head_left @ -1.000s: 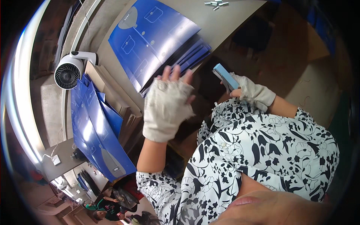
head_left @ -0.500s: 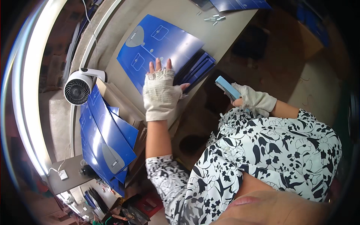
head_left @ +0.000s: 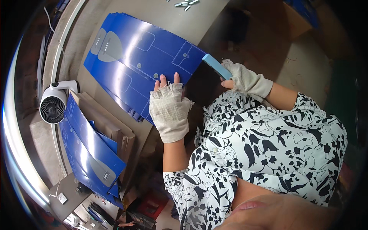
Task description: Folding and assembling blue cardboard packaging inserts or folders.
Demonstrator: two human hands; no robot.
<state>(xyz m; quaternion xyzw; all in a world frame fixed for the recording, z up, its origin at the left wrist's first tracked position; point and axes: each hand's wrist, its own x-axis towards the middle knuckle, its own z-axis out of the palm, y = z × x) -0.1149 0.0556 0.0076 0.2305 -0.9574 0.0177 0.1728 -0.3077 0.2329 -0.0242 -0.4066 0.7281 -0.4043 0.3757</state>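
Pale grey tabletop: overlapping blue printed sheets lying on it; beyond, small silvery strips, loosely clustered.

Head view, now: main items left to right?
Light strip → white fan → left hand, flat with fingertips over the blue sheets → light-blue handheld tool → right hand, gripping that tool.
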